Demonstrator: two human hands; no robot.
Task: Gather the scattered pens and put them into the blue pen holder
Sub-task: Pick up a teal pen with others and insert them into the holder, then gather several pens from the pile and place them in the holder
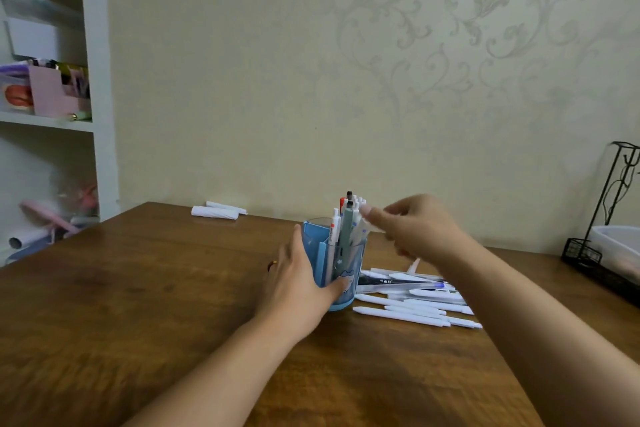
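The blue pen holder (313, 240) stands upright on the wooden table (138, 288), a little right of centre. Several pens (346, 224) stick up out of it. My left hand (298, 282) grips the holder from the left, with the thumb behind and the fingers across its front. My right hand (422, 229) hovers at the holder's upper right, blurred. Its thumb and fingers pinch a white pen (361, 230) that leans into the holder. Several scattered white pens (415, 312) lie flat in a pile to the right of the holder, under my right forearm.
Two white paper rolls (214, 211) lie at the table's far edge by the wall. A black wire rack (609, 211) with a white container (620, 243) stands at the far right. A white shelf (52, 97) with clutter is at the left.
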